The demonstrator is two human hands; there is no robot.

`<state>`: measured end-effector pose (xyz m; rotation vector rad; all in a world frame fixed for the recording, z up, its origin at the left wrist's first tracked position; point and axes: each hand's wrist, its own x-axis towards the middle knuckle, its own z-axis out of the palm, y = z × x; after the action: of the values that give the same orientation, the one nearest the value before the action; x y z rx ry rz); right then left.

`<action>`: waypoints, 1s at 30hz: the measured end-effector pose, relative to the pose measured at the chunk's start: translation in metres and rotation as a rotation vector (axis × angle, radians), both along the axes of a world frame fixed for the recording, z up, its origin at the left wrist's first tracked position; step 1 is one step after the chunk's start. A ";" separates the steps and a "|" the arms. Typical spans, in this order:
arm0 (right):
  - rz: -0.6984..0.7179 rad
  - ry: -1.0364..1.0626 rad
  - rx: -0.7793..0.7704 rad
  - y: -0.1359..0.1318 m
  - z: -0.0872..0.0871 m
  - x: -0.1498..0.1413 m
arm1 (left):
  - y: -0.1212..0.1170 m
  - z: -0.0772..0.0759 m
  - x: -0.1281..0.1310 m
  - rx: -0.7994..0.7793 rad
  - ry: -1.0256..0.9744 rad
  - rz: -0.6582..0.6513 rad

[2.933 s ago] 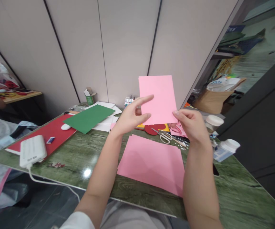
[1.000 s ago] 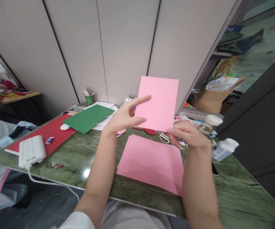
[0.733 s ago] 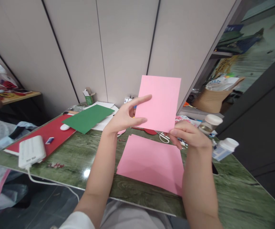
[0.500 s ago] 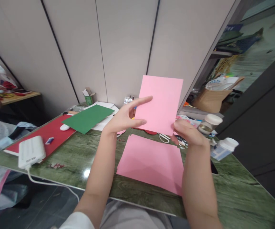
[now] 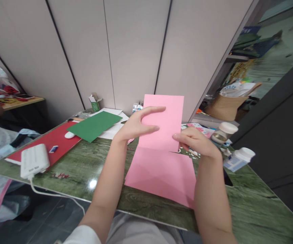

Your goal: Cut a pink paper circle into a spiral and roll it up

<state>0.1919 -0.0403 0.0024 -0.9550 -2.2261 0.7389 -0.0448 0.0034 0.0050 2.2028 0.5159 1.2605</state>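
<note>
Though partly hidden, pink paper (image 5: pixel 170 118) seemingly in both hands (image 5: pixel 133 126) (image 5: pixel 197 141).

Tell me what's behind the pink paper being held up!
Grey panels show above the pink paper, and a flowery sheet past its right. Anything straight behind it is covered.

From here, a grey panelled wall (image 5: pixel 133 57) rises beyond the green counter (image 5: pixel 82 166); dark floor (image 5: pixel 53 217) shows near left.
</note>
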 end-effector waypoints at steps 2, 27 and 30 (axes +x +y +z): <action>0.055 0.064 -0.031 0.003 -0.002 0.001 | -0.001 0.001 0.000 0.017 0.032 0.001; -0.212 0.520 0.052 0.012 -0.015 0.001 | -0.004 0.004 0.001 0.092 0.295 -0.218; -0.267 0.519 0.088 0.010 -0.014 -0.001 | -0.005 0.005 0.001 0.100 0.295 -0.229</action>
<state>0.1909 -0.0300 -0.0120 -0.8752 -1.6322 0.6673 -0.0442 -0.0012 0.0101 2.4679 0.3038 0.8660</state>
